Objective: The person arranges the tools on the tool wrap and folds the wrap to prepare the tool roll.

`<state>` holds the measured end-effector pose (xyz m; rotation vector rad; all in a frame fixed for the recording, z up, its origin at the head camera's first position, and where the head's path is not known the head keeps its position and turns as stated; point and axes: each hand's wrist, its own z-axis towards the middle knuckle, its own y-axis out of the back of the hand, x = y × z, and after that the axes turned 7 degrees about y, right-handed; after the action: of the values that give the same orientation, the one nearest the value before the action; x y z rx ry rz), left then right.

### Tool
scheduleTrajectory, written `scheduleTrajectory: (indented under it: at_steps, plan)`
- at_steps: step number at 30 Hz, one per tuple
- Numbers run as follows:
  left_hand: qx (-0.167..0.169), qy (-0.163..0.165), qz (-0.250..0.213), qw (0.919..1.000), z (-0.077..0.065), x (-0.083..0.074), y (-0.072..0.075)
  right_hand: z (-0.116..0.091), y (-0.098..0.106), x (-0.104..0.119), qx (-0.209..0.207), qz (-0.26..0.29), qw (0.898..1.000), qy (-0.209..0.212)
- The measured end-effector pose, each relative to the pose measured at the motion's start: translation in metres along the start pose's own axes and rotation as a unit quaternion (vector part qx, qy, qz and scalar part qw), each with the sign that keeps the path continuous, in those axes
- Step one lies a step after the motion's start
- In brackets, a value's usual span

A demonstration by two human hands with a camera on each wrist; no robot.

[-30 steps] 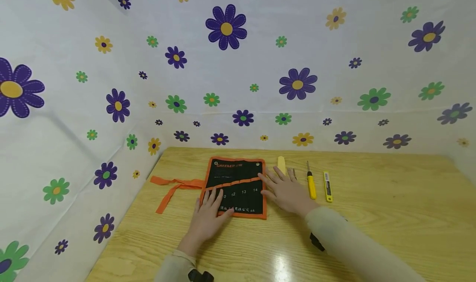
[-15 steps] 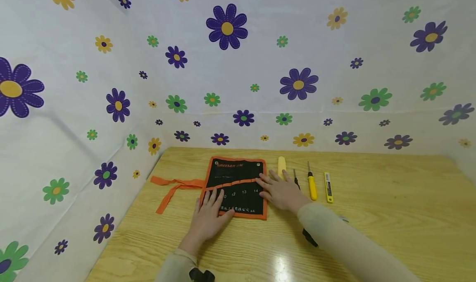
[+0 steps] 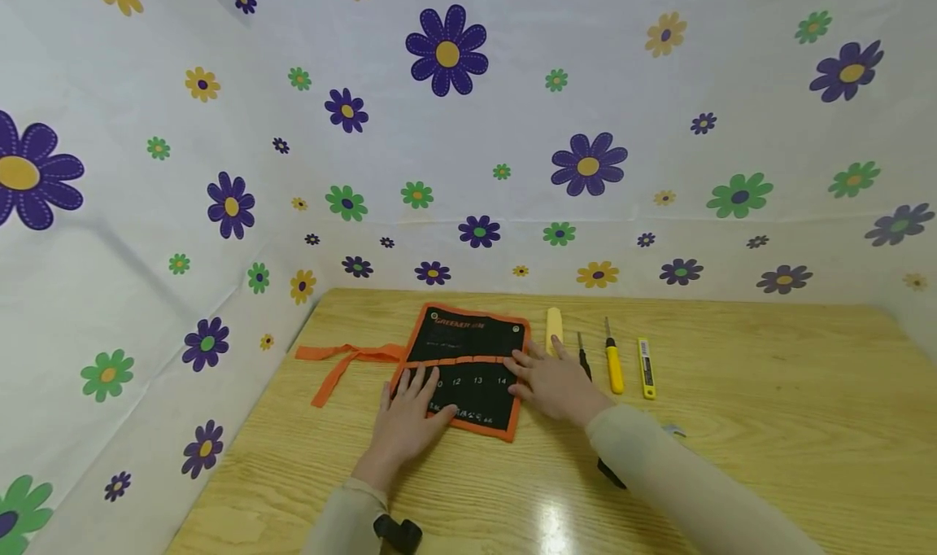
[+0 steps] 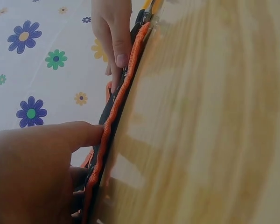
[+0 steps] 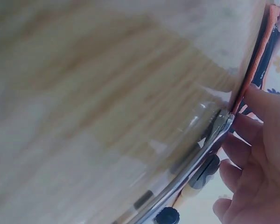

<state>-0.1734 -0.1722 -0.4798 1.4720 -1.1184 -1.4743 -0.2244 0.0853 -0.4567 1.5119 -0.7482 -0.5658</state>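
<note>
A black tool pouch (image 3: pixel 476 335) with orange trim and a row of numbered pockets lies flat on the table, slightly turned. My left hand (image 3: pixel 404 429) rests on its lower left part, fingers spread and thumb near the bottom edge. On the pouch's right edge, the fingertips of my right hand (image 3: pixel 558 386) press down, fingers spread. Seen edge-on in the left wrist view, the orange trim (image 4: pixel 113 112) runs beside my left thumb (image 4: pixel 86 134). An orange tie strap (image 3: pixel 355 353) trails from the pouch's left side.
Right of the pouch lie a pale yellow handle (image 3: pixel 554 327), a thin black-handled screwdriver (image 3: pixel 583 358), a yellow screwdriver (image 3: pixel 614 368) and a yellow utility knife (image 3: pixel 647 368). A silver wrench (image 5: pixel 177 179) is mostly hidden under my right sleeve in the head view. Flowered cloth walls (image 3: pixel 498 132) bound the table.
My right hand has moved left onto the pouch's right edge. The pouch has turned slightly clockwise, its top shifting right and its lower right corner left, with my left hand resting on it throughout.
</note>
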Motion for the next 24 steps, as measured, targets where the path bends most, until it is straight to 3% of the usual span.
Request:
scheduleTrajectory:
  at_steps: [14, 24]
  plan:
    - [0.02, 0.026, 0.013, 0.9994, 0.012, 0.0, 0.006, -0.014, 0.006, 0.007, 0.006, 0.053, 0.998, 0.04]
    - [0.031, 0.035, 0.038, 0.9982, 0.023, 0.004, 0.007, -0.02, 0.002, 0.019, 0.018, 0.05, 0.997, 0.063]
